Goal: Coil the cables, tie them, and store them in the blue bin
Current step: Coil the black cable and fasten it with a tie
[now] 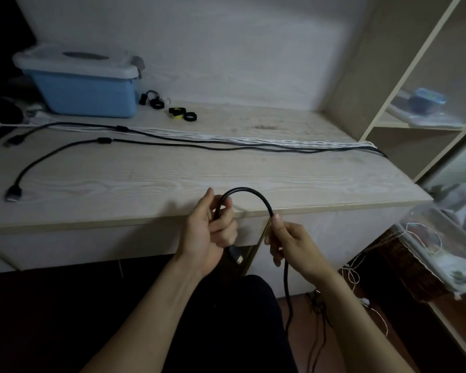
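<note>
The black cable (249, 192) arches between both hands before the tabletop (172, 179) edge; springy and light, best held near its plug. Left hand (207, 232) grips that end, right hand (288, 242) pinches the run.

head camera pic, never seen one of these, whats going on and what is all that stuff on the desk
There is no machine: a person wears a camera on the head, looking down at both hands. The left hand grips a black cable near its plug, and the right hand pinches it further along, so it arches between them. The rest hangs towards the floor. On the desk lie more black and white cables, stretched out long, some small tie rings, and at the back left the blue bin with its lid on.
</note>
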Action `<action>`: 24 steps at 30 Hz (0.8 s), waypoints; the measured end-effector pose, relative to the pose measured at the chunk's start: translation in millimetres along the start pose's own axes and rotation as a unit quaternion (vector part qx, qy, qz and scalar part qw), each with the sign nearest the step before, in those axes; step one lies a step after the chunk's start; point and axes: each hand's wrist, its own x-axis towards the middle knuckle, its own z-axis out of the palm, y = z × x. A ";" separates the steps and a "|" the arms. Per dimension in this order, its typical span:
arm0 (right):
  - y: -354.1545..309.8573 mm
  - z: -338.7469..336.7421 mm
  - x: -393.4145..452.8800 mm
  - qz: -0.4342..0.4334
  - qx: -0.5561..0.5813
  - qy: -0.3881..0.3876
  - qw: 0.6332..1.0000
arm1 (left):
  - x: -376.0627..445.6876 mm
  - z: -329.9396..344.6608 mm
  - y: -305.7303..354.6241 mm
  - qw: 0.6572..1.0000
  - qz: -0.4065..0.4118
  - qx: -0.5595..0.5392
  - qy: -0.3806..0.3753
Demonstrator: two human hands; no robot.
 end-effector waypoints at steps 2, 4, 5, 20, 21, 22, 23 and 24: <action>11.8 -6.7 -7.8 0.030 0.053 -0.042 0.997 | -1.8 3.2 -3.4 0.998 0.008 -0.058 0.021; 28.1 -13.2 -14.8 0.042 0.074 -0.049 0.995 | -3.9 8.0 -7.7 0.996 0.014 -0.091 0.016; 37.4 -16.3 -18.1 0.042 0.072 -0.037 0.996 | -4.7 9.8 -10.8 0.995 0.023 -0.091 0.016; 73.6 30.0 -80.9 -0.036 -0.218 -0.140 0.965 | -45.7 9.8 -69.5 0.989 0.083 0.085 0.091; 63.5 33.8 -82.3 -0.051 -0.254 -0.183 0.948 | -50.5 4.6 -70.7 0.977 0.085 0.169 0.098; 53.6 35.4 -84.3 -0.059 -0.270 -0.205 0.939 | -54.3 -1.0 -71.1 0.957 0.082 0.258 0.102; 43.8 36.9 -88.7 -0.060 -0.271 -0.218 0.936 | -59.1 -6.7 -69.5 0.931 0.076 0.342 0.098; 36.5 36.7 -93.3 -0.057 -0.265 -0.228 0.935 | -63.2 -11.2 -68.1 0.904 0.073 0.412 0.089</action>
